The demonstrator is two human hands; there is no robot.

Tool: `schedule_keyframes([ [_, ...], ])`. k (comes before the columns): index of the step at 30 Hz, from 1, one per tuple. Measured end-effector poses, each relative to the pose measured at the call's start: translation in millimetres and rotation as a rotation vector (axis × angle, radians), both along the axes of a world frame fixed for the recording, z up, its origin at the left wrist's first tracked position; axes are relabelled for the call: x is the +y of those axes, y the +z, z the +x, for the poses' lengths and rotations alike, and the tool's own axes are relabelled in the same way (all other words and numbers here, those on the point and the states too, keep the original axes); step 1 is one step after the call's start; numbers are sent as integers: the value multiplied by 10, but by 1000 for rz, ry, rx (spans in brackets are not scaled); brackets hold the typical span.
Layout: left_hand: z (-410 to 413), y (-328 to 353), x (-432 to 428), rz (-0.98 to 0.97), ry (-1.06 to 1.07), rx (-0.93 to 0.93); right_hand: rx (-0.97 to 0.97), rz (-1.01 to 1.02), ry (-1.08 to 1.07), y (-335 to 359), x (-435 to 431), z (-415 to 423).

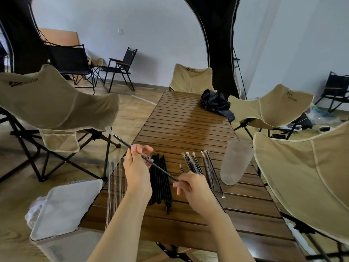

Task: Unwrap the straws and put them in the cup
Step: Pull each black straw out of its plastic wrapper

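A black straw [160, 168] is stretched between my hands above the slatted wooden table [188, 125]. My left hand [137, 165] grips its wrapped upper part, and the clear wrapper end [111, 132] sticks out up and to the left. My right hand [192, 186] pinches the lower tip. Under my hands lies a pile of bare black straws [160, 193]. Several wrapped straws [204, 167] lie to the right of it. A frosted plastic cup [236, 163] stands at the table's right edge, with no straw showing in it.
Empty clear wrappers [114, 186] lie along the table's left edge. A white lidded bin [66, 207] stands at the lower left. Beige folding chairs [56, 103] surround the table, one [306, 176] close by the cup. A black bag [215, 103] sits at the far right of the table.
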State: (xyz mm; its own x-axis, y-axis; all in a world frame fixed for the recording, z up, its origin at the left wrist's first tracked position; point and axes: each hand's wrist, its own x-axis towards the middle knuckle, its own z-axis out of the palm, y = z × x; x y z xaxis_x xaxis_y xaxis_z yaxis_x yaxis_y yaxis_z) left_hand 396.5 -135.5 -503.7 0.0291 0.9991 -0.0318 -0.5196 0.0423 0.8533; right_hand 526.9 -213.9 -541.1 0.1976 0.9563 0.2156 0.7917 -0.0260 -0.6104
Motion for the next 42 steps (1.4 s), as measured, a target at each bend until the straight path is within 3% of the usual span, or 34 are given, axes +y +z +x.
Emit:
schedule_keyframes([
  [8,106,-30,-84,22,13,17,42,18,-15,45,-4,-100],
  [13,117,-110,-120,-145,-8,-15,37,156,-85,204,-16,-37],
  [16,79,-133,-96,-231,-37,-77,-32,49,-38,269,-15,1],
  [19,4,-85,-35,-239,-23,-119,68,-76,-51,243,-16,38],
  [25,-148,-96,77,-282,14,-246,103,-14,-94,206,-56,183],
  [31,-104,-89,36,-261,8,-166,37,29,-50,200,-38,145],
  [37,-62,-159,-63,-110,-175,166,78,33,-35,166,-41,158],
  [42,-90,-141,-46,-132,-136,112,234,66,-62,206,-73,183],
])
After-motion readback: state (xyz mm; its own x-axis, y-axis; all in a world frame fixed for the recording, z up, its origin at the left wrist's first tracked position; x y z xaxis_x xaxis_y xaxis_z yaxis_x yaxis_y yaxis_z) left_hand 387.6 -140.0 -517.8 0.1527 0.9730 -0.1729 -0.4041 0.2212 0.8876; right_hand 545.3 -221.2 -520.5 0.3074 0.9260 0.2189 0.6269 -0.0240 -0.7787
